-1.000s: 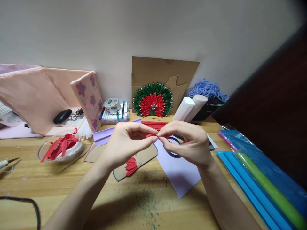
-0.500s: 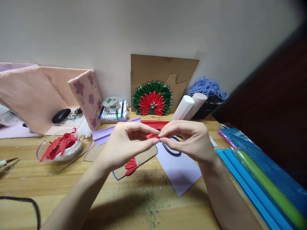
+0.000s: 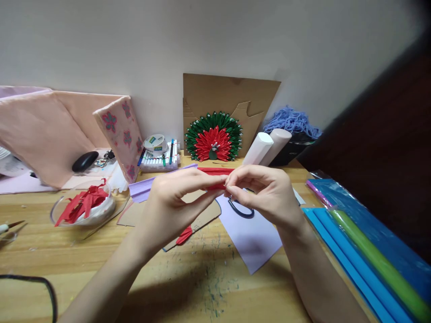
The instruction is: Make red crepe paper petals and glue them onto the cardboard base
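Note:
My left hand (image 3: 175,197) and my right hand (image 3: 266,193) meet above the wooden table (image 3: 202,287), fingertips pinched together on a small red paper piece (image 3: 217,186), mostly hidden by the fingers. Below the hands lies a cardboard cutout (image 3: 202,220) with red paper petals (image 3: 184,235) stuck to it. A lilac paper sheet (image 3: 249,237) with scissors (image 3: 239,209) on it lies under my right hand. A red paper strip (image 3: 215,171) lies just behind the hands.
A glass bowl (image 3: 82,211) of red paper pieces stands at the left. A red-and-green paper fan ornament (image 3: 213,143) leans on cardboard (image 3: 229,98) at the wall. Markers and tape (image 3: 156,154), white rolls (image 3: 266,148), blue yarn (image 3: 291,121) and blue and green paper rolls (image 3: 367,264) surround.
Both hands have risen slightly and closed tighter together on the red piece; the left fingers now cover more of it. The view has shifted down a little.

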Available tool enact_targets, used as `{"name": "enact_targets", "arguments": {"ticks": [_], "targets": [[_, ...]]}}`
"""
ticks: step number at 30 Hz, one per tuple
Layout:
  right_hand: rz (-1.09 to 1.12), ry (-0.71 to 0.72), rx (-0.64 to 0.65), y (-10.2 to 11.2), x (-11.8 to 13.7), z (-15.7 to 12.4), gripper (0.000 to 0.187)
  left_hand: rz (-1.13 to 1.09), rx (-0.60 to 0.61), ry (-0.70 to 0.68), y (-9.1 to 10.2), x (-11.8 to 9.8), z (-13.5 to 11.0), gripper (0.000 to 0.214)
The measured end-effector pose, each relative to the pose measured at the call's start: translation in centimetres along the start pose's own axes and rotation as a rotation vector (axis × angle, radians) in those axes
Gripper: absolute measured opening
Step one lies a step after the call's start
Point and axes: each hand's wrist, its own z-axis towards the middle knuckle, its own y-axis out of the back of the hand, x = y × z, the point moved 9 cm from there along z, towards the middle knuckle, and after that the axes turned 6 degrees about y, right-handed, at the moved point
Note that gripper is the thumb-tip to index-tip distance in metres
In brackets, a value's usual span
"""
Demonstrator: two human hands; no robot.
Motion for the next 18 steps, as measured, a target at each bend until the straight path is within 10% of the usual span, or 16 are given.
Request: {"name": "enact_targets", "arguments": {"ticks": [8, 18], "targets": [[-0.001, 0.033, -0.034, 0.4, 0.1, 0.0, 0.007, 0.081, -0.01, 0.036, 0.0, 0.1, 0.0, 0.019], [-0.421, 0.542, 0.013, -0.1, 4.8, -1.1, 0.028, -0.022, -0.012, 0.185, 0.1, 0.8, 0.0, 0.018]]}}
